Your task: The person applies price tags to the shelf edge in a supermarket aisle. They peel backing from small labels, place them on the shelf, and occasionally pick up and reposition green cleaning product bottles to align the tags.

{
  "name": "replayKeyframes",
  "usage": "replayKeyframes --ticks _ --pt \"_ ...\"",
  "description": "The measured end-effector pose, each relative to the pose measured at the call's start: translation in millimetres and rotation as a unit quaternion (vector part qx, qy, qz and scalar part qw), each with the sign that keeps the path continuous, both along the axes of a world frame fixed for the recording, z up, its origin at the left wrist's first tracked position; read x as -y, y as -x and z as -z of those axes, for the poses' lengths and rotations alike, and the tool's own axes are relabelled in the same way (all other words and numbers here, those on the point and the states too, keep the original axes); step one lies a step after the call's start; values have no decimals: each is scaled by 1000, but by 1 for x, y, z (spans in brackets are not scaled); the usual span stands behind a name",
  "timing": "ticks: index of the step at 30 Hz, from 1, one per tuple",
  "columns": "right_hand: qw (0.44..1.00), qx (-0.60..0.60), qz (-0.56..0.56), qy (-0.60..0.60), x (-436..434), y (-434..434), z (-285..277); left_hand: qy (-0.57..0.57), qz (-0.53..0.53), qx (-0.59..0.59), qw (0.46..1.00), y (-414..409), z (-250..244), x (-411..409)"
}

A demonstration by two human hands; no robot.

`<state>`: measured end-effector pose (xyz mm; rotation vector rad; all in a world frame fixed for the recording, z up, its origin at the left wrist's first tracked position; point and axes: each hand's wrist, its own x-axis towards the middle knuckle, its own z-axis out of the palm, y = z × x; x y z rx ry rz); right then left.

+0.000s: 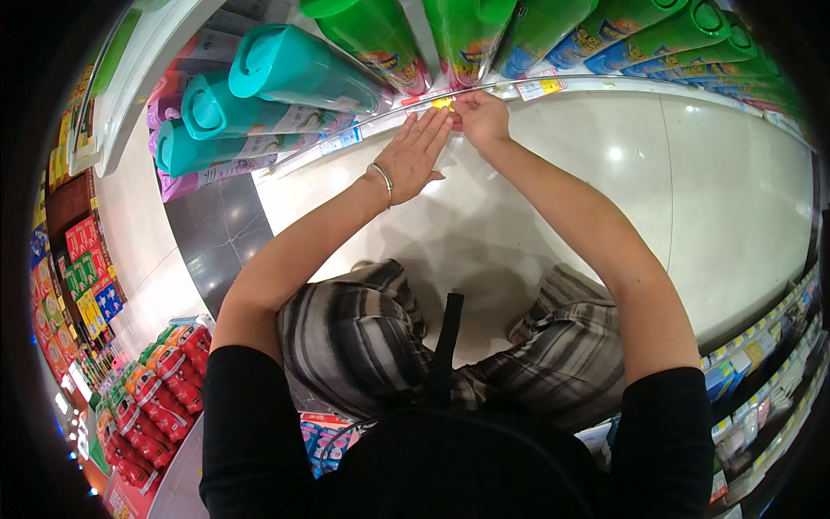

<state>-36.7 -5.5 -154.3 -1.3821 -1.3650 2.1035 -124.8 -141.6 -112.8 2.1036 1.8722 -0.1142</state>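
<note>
A red and yellow price label [443, 102] sits on the front rail of a shop shelf [381, 123]. My left hand [415, 152], with a silver bangle [384, 181] at its wrist, lies flat with fingertips on the label's lower edge. The fingers of my right hand [482, 118] are curled and appear to pinch the right end of that label; their tips are partly hidden. Just behind the rail stand green-capped bottles [468, 45] in a row. Teal-capped bottles [305, 68] are to the left.
Another red and yellow label [541, 85] hangs on the rail to the right, a blue-edged label [340, 139] to the left. Pale floor tiles [603, 194] lie below my arms. Red packs [155, 402] are stacked at lower left. Stocked shelves [758, 383] stand at right.
</note>
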Motion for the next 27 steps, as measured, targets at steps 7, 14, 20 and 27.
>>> replayKeyframes --ticks 7,14,20,27 --pt "1000 13 -17 -5 2 0 -3 -19 -60 -6 998 5 20 5" --pt "1000 7 -6 2 3 -1 -5 -17 -66 -6 998 6 21 3" --pt "1000 2 -8 5 4 -1 -7 -29 -54 -1 998 11 25 5" --pt "1000 3 15 -10 3 -3 -12 -11 -57 12 998 8 19 0"
